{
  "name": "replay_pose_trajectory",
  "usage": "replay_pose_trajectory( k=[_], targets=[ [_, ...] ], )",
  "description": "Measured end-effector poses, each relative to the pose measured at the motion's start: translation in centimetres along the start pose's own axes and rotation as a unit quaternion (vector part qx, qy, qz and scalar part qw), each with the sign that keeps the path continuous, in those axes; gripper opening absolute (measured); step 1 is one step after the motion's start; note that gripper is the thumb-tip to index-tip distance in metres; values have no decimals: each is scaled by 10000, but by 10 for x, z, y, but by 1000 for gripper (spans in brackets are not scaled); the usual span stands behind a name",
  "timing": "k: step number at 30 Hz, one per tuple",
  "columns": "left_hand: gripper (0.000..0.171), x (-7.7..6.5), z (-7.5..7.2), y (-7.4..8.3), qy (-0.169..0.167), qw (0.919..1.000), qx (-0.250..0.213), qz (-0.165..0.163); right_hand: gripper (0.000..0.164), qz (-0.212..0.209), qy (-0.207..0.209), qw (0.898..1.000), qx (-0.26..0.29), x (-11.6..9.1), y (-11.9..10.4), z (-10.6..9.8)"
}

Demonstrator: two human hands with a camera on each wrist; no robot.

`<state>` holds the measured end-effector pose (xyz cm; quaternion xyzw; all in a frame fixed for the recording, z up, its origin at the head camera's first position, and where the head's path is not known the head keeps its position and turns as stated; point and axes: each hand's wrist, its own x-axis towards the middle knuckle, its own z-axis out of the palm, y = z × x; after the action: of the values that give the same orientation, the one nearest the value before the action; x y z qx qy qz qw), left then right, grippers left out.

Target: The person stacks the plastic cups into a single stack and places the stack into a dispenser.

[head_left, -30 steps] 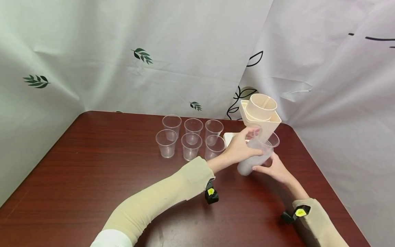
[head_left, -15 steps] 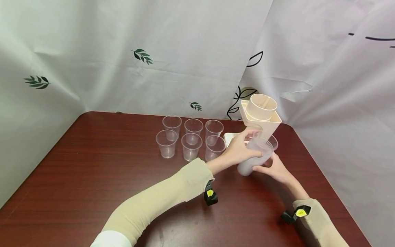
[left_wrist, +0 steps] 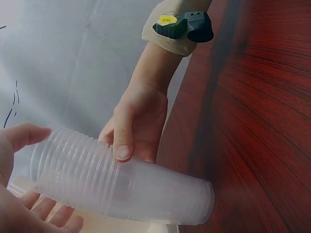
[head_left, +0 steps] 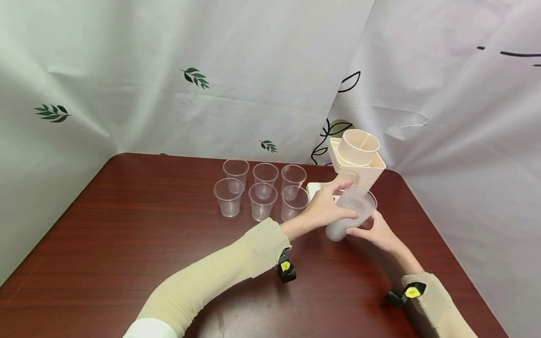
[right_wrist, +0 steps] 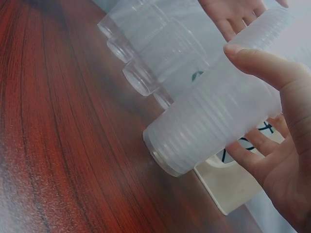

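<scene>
A nested stack of clear plastic cups (head_left: 337,229) is held tilted over the right side of the table, its rims facing up and away. My right hand (head_left: 380,233) grips the stack's lower part, its thumb lying along the cup wall in the right wrist view. At the rim end, my left hand (head_left: 326,206) holds the stack with the thumb on one side and fingers curled on the other in the left wrist view. A faint clear edge shows by the left fingertips; I cannot tell whether it is a separate cup.
Several clear cups (head_left: 262,209) stand upright in two rows left of my hands. Behind the stack is a cream holder (head_left: 367,177) with a round tube on top and a flat base (head_left: 313,188). Patterned white sheeting (head_left: 253,84) hangs behind the brown table (head_left: 169,211).
The outermost cup's rim, standing farther out from the stack a second ago, has moved in closer to the other rims. The left hand shifted only slightly; the right hand stayed put.
</scene>
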<state>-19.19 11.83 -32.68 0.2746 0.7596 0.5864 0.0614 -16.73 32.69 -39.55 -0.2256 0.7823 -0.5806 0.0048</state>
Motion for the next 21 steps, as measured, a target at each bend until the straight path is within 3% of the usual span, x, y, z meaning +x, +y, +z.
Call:
replay_pose_trajectory(
  k=[21],
  targets=[
    [70,-1,1,-2,137,9996,-107,-214,67,-114,-59,9999,111,1,2,0]
  ],
)
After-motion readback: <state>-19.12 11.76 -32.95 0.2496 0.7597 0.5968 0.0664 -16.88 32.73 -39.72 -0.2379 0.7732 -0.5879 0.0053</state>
